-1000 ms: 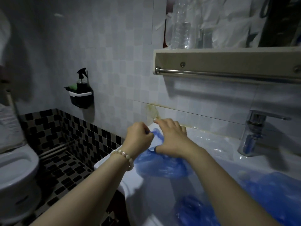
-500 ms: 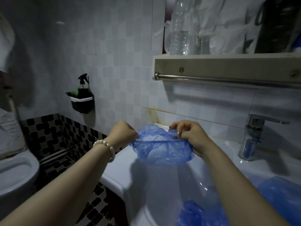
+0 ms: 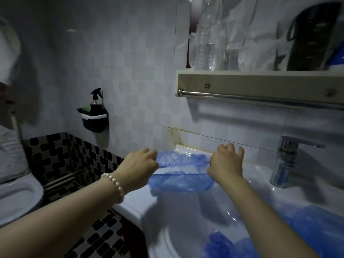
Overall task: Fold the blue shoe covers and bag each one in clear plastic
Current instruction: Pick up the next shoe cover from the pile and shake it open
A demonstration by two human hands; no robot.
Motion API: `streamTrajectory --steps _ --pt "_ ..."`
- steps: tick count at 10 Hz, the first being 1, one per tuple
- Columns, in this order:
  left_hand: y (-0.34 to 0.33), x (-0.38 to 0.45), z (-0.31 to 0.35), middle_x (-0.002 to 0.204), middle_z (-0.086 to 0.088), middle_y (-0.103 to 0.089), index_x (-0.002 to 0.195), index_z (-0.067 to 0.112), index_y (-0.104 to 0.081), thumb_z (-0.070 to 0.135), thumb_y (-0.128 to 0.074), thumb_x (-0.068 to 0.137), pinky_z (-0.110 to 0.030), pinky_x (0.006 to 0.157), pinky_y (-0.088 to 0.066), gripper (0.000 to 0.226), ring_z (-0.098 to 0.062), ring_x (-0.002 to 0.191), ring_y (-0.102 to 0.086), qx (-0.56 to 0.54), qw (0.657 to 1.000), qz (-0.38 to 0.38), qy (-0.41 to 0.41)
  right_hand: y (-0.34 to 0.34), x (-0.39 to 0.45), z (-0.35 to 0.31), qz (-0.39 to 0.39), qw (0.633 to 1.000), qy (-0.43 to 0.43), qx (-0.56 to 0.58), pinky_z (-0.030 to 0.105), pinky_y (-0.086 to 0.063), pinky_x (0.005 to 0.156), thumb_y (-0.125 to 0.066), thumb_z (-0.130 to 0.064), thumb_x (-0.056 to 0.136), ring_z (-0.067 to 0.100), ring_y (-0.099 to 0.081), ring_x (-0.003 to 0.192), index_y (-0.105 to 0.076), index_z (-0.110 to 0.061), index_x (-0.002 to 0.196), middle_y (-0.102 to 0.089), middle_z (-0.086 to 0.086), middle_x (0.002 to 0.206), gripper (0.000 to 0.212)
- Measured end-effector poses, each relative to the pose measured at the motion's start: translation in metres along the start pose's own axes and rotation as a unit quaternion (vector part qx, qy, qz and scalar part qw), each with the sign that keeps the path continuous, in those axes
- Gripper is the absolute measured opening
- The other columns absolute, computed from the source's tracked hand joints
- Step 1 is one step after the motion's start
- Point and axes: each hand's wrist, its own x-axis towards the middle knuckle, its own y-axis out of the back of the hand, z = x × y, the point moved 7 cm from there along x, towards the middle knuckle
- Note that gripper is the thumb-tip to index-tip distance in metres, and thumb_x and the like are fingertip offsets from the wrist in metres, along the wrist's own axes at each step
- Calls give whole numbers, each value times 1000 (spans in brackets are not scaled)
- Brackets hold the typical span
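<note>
Your left hand [image 3: 138, 167] and right hand [image 3: 226, 162] each pinched one end of the shoe cover [image 3: 181, 175], stretched lengthwise between them just above the sink [image 3: 186, 229] rim, left of the faucet [image 3: 285, 161].

Both arms outstretched; left hand [image 3: 138, 167] and right hand [image 3: 226, 162] fingers curled, pinching, backs toward camera.

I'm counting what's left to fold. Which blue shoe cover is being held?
The stretched shoe cover between the left hand and right hand; the other covers lie loose in the sink.
</note>
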Motion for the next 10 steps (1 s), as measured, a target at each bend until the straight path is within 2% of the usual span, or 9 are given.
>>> streamTrajectory --steps 2,3,4,5,6,7,8,9,10 --pt "-12 -4 -41 55 4 -60 67 11 -64 -13 -63 73 -14 45 -44 25 -1 44 -55 -392 817 -381 184 15 -17 -22 -401 851 213 265 29 -48 89 -62 4 73 10 -58 85 -75 -26 66 -71 4 100 33" --pt "-4 3 -59 62 -4 -61 72 7 -63 -13 -63 76 -20 48 -48 20 -10 52 -59 -372 813 -394 210 31 16 -16 -353 866 182 303 31 -48 76 -62 8 65 14 -59 74 -65 -19 50 -68 2 75 31" --pt "51 37 -108 80 -9 -67 81 9 -72 3 -67 75 -26 62 -44 10 -25 76 -64 -223 943 -22 245 88 67 23 59 961 43 267 30 -45 71 -63 1 69 27 -60 83 -59 -17 60 -60 5 74 20" --pt "135 0 -111 76 -14 -63 67 6 -69 2 -66 71 -33 69 -40 7 -31 71 -56 -70 857 490 147 147 16 65 570 752 -29 330 36 -39 71 -57 -3 64 30 -50 86 -60 -8 71 -57 19 87 9" --pt "61 17 -113 59 -19 -61 53 -3 -63 -11 -54 69 -38 54 -51 21 -34 51 -58 3 941 327 85 95 33 29 336 900 52 272 35 -43 65 -63 -5 67 31 -57 75 -58 -12 67 -56 16 73 8" --pt "-57 8 -129 71 -20 -68 72 -2 -74 -1 -58 79 -40 67 -55 17 -32 65 -65 -117 960 -199 159 -25 20 -10 -285 945 130 90 25 -46 65 -71 -10 71 22 -56 62 -64 -13 72 -54 7 60 7" --pt "-32 3 -119 72 -11 -70 74 9 -76 6 -69 69 -23 61 -45 9 -20 62 -60 -193 958 -115 181 -1 42 2 -127 952 93 263 21 -38 58 -72 -9 70 15 -53 70 -73 -14 84 -57 -1 70 14" --pt "60 -10 -121 71 -14 -64 68 3 -72 -8 -64 66 -29 64 -41 14 -29 67 -59 -171 912 327 181 67 37 47 332 827 -41 453 25 -30 61 -71 -4 69 18 -47 70 -62 -8 72 -54 11 82 10" --pt "54 -11 -97 71 -9 -61 63 8 -68 1 -52 67 -32 63 -36 18 -28 64 -53 -81 936 339 41 56 28 28 371 832 11 411 26 -31 55 -65 -2 69 25 -49 60 -56 -8 64 -54 11 69 12"
